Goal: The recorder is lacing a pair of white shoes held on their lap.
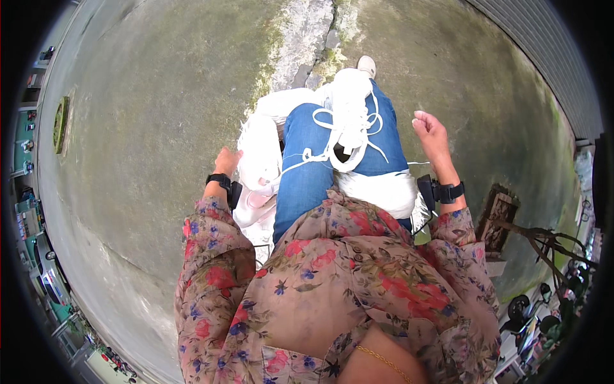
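Observation:
A white sneaker [350,102] lies across my jeans-clad thighs, toe away from me and collar toward me. Its white laces [323,118] form loose loops on both sides, and one strand runs left over my thigh. My left hand [227,160] is beside the white bundle [259,150] left of my knee, fingers curled and partly hidden. To the right of my lap, my right hand [433,136] is raised with fingers bent together; what it pinches, if anything, is too small to make out. A thin white strand end [419,162] sticks out below it.
Under my right thigh is a white wrapped bundle [384,192]. A pale pink and white shoe-like item [252,208] lies by my left hip. Stained concrete [160,115] spreads around me. At right are a brown block [500,214], bare branches [550,243] and a ribbed grey shutter [543,45].

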Motion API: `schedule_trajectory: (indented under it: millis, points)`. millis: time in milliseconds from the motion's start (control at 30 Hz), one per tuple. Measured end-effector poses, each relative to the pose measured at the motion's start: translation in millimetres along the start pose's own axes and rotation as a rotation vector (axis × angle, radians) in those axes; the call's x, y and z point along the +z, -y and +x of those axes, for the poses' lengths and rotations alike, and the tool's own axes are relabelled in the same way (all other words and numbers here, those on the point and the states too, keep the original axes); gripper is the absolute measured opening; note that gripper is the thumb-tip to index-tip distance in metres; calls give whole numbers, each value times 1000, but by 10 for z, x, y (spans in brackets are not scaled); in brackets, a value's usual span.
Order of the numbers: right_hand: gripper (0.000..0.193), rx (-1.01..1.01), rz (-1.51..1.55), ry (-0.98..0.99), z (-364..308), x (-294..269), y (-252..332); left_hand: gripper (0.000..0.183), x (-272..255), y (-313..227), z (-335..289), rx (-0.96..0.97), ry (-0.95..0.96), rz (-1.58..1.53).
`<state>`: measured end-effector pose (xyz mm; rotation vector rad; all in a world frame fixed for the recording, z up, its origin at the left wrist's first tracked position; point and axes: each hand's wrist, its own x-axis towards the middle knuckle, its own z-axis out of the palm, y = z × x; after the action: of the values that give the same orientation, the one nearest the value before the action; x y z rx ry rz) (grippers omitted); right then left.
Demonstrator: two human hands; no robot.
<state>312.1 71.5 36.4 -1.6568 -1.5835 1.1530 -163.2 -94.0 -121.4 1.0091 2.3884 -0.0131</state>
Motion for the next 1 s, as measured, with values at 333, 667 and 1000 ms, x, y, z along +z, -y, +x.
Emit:
schedule_trajectory:
  millis: [333, 667, 1000]
  points:
    - [25, 7, -302, 336, -394, 443, 305, 34, 201, 57, -122, 164, -31, -223]
    - [28, -234, -353, 471, -174, 329, 156, 31, -1104, -291, -778, 94, -392, -242]
    - [61, 165, 39, 972, -471, 1423, 1459, 20, -1380, -1213, -1828, 847, -785, -48]
